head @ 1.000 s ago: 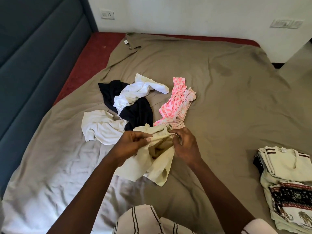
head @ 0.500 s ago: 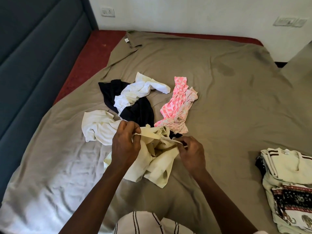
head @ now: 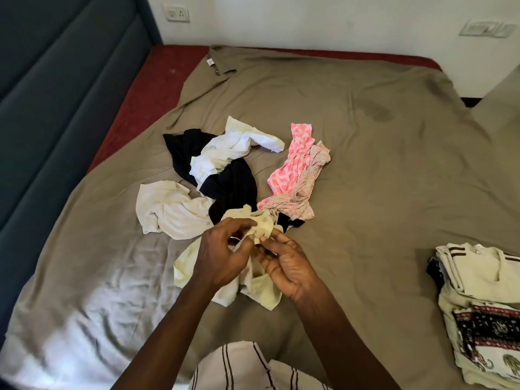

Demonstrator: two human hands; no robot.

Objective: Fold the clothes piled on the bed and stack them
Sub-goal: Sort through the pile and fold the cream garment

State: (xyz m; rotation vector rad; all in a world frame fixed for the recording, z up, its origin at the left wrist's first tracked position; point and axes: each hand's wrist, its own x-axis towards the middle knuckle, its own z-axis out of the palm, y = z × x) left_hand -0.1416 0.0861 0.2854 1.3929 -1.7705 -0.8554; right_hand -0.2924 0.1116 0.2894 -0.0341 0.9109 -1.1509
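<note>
My left hand [head: 222, 254] and right hand [head: 287, 266] pinch the cream garment [head: 261, 288], grip tight; loose pile [head: 225, 175] at 12 o'clock, folded stack [head: 484, 305] at 4 o'clock.

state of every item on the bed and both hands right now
left hand: grips the cream garment
right hand: pinches the cream garment
cream garment: crumpled, unfolded
black garment: crumpled, unfolded
white garment: crumpled, lying over the black garment
off-white garment: crumpled, unfolded
pink garments: bunched, unfolded
folded stack: folded, piled at the right
bed sheet: wrinkled
</note>
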